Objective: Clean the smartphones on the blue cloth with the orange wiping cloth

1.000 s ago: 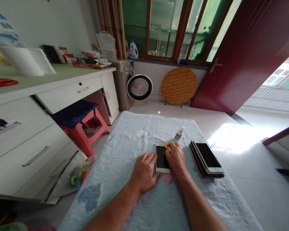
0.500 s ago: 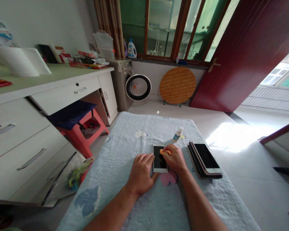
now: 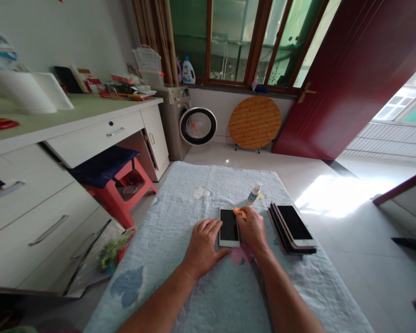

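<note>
A white smartphone [image 3: 229, 227] with a dark screen lies face up on the light blue quilted cloth [image 3: 180, 203]. My left hand [image 3: 204, 240] grips it, fingertips at its left edge and thumb by its bottom edge. In my right hand [image 3: 252, 226] a small orange cloth [image 3: 240, 212] is pinched, at the phone's upper right edge. Just beyond that hand stands a small spray bottle [image 3: 253, 194] with a white top. To the right lies a stack of several phones [image 3: 294, 229], the uppermost white-framed with a black screen.
At left runs a white desk [image 3: 100, 129] with a paper roll [image 3: 24, 92] on top and a red stool [image 3: 135, 175] beneath. Farther off are a washing machine [image 3: 175, 125] with its door open, a round wooden tabletop [image 3: 255, 122] and a red door [image 3: 319, 78].
My right hand has shifted slightly with the orange cloth, from over the phone's screen toward its upper right edge. My left hand keeps its place at the phone.
</note>
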Demonstrator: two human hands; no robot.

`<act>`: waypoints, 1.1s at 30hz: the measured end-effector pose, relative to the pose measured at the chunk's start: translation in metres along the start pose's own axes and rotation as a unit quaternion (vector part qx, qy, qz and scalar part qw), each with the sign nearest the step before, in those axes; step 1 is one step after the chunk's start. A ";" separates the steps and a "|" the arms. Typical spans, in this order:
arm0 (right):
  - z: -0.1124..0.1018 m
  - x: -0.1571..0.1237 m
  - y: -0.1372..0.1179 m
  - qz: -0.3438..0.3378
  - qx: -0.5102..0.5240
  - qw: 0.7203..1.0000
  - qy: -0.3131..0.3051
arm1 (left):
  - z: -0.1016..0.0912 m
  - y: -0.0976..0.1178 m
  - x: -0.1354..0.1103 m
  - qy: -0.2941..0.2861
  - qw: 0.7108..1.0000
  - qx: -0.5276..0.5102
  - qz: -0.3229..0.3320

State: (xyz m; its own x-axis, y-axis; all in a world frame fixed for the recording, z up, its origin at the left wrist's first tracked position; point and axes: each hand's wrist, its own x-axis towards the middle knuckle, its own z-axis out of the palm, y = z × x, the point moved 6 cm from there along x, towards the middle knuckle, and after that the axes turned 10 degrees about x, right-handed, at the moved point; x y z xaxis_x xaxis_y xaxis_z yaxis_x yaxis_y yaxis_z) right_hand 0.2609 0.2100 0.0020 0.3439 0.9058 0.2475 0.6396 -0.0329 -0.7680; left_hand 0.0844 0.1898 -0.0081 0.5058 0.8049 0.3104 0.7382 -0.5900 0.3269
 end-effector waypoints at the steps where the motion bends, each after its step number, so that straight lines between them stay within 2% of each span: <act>1: -0.001 -0.001 0.000 0.012 0.014 1.000 0.001 | 0.001 0.000 0.000 0.002 1.000 -0.002 0.001; 4: 0.000 -0.006 0.001 0.067 0.099 0.993 -0.007 | 0.002 -0.002 -0.001 0.010 1.000 0.000 -0.002; 7: 0.006 -0.010 0.002 0.118 0.223 0.967 -0.030 | 0.001 -0.003 -0.001 0.013 1.000 0.004 -0.009; 10: 0.011 -0.011 -0.006 0.117 0.343 0.930 -0.054 | -0.006 0.000 0.000 0.021 1.000 -0.010 -0.019; 13: 0.014 -0.010 -0.010 0.114 0.402 0.907 -0.057 | -0.017 0.002 0.002 0.040 0.996 -0.059 -0.043; 16: 0.013 -0.009 -0.006 0.119 0.389 0.913 -0.040 | -0.021 -0.004 0.004 0.055 0.984 -0.143 -0.094; 20: 0.012 -0.008 0.002 0.115 0.325 0.939 -0.018 | -0.012 -0.023 0.001 0.078 0.937 -0.276 -0.199; 23: 0.008 -0.006 0.002 0.063 0.245 0.967 0.013 | -0.005 -0.025 0.001 0.058 0.925 -0.310 -0.213; 26: 0.004 -0.007 -0.001 0.018 0.180 0.983 0.035 | -0.005 -0.018 0.002 0.026 0.943 -0.276 -0.182; 30: 0.004 -0.009 -0.005 -0.019 0.151 0.988 0.031 | -0.012 -0.009 0.003 0.008 0.985 -0.120 -0.126; 33: 0.005 -0.009 -0.009 -0.058 0.142 0.988 0.025 | -0.012 -0.012 0.002 0.000 0.993 -0.047 -0.111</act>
State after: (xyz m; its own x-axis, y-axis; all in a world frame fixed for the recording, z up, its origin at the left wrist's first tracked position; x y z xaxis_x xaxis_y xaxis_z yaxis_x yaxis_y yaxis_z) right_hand 0.2489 0.2040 0.0040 0.3181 0.8743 0.3666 0.4604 0.1956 -0.8659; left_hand 0.0715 0.1979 -0.0006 0.3361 0.9156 0.2208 0.7868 -0.4018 0.4684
